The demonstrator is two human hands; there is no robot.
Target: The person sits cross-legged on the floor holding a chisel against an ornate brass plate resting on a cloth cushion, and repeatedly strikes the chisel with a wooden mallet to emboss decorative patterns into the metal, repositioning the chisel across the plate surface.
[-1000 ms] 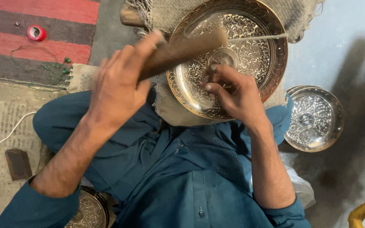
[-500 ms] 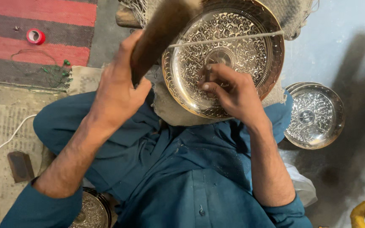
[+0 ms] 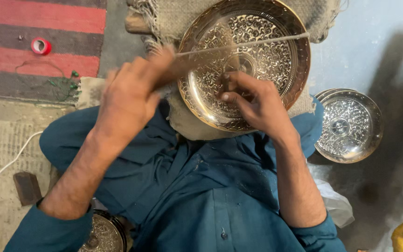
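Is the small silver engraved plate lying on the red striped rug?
No, the small silver engraved plate lies on bare grey floor.

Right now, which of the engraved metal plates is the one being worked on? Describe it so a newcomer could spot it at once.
Start at the person's teal-clothed lap and look just above it, to the burlap cloth. The large engraved plate lies on it, the right hand pressing inside it. Unlike the smaller silvery plate on the floor to the right, it is golden and bigger.
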